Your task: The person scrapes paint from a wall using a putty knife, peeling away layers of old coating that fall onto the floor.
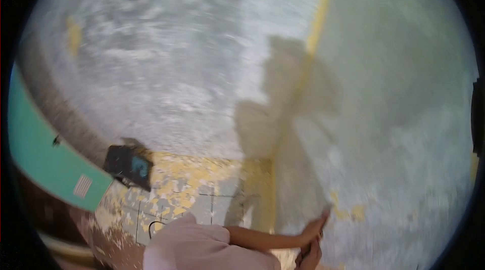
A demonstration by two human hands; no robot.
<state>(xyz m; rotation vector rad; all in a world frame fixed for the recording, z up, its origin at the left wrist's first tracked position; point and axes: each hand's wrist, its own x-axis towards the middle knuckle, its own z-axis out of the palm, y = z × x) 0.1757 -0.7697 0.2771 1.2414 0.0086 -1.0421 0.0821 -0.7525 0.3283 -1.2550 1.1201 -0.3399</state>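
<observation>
My left hand (316, 229) reaches out from a pale pink sleeve (202, 244), close to the right-hand wall (399, 179). Its fingers point toward the wall and look closed, but what they hold is hidden by blur. Just below it, my right hand (312, 257) is wrapped round a dark handle (300, 258); the rest of that tool does not show. The two hands touch or nearly touch. Beside the left fingertips, a patch of yellow paint (357, 213) remains on the grey, scraped-looking wall surface.
A yellow strip (317, 25) runs down the wall corner. Yellow and white paint flakes (177, 181) litter the tiled floor (204, 208). A black box-shaped device (129, 165) stands at the left, near a green panel (55, 156). A shadow falls across the corner.
</observation>
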